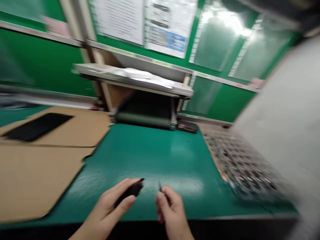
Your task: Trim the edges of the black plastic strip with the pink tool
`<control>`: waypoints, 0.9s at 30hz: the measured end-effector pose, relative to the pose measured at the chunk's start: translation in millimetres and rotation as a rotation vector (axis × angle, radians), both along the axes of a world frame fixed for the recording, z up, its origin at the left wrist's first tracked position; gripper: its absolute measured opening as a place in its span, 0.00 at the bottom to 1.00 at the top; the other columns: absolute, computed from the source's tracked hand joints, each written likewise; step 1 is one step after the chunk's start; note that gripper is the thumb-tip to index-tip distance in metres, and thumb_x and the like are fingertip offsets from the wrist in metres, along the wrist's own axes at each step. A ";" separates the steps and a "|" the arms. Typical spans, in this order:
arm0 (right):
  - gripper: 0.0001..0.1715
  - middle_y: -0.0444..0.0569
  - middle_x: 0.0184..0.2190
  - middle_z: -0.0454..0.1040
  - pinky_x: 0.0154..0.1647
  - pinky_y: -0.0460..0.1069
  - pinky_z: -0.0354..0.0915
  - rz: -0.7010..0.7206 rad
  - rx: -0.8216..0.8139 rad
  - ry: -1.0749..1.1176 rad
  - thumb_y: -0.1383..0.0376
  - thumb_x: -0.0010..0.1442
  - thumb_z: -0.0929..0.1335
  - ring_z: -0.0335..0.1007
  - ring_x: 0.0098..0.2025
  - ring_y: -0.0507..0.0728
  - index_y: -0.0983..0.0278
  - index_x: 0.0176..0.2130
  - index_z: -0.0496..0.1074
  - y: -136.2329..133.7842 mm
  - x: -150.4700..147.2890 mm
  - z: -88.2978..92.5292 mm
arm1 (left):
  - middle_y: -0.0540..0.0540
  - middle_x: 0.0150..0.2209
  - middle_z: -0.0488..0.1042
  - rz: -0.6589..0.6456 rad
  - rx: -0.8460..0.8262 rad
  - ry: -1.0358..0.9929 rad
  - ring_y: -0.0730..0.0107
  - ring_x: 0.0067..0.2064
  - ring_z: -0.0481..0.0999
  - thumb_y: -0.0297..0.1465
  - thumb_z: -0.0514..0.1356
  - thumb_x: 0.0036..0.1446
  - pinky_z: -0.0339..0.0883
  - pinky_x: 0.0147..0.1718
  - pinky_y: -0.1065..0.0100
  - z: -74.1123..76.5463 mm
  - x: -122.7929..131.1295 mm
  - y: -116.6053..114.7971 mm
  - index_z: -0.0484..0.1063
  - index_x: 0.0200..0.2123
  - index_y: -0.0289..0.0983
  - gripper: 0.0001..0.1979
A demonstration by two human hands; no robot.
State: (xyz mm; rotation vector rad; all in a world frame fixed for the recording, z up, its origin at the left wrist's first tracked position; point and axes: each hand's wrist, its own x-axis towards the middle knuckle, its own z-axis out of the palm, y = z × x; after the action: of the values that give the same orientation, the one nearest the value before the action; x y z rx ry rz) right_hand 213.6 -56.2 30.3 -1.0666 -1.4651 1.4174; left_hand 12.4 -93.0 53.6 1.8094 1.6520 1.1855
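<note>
At the near edge of the bench (155, 150), the left hand (110, 206) grasps a small black part (131, 191). The right hand (170, 208) pinches a thin dark pin (160, 187) just beside it. Fitting them together looks like the step in hand and would need careful alignment. Cardboard (37, 173) lies at the left edge.

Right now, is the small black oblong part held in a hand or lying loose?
Held: the left hand grips the small black oblong part between thumb and fingers.

Small black piece (132, 191) in left hand (112, 206)
</note>
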 end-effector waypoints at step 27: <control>0.19 0.45 0.29 0.70 0.35 0.49 0.65 0.448 -0.056 0.044 0.51 0.62 0.70 0.62 0.29 0.53 0.52 0.51 0.77 13.6 -22.4 44.6 | 0.42 0.40 0.78 -0.211 -0.146 -0.520 0.63 0.41 0.75 0.45 0.59 0.61 0.68 0.44 0.66 15.0 -14.4 -31.3 0.75 0.49 0.36 0.21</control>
State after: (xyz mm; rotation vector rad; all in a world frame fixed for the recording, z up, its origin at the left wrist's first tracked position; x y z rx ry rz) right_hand 191.2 -42.6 75.0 -0.7590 -1.7103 1.7860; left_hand -2.0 -124.3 68.6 1.3903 1.1866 1.2665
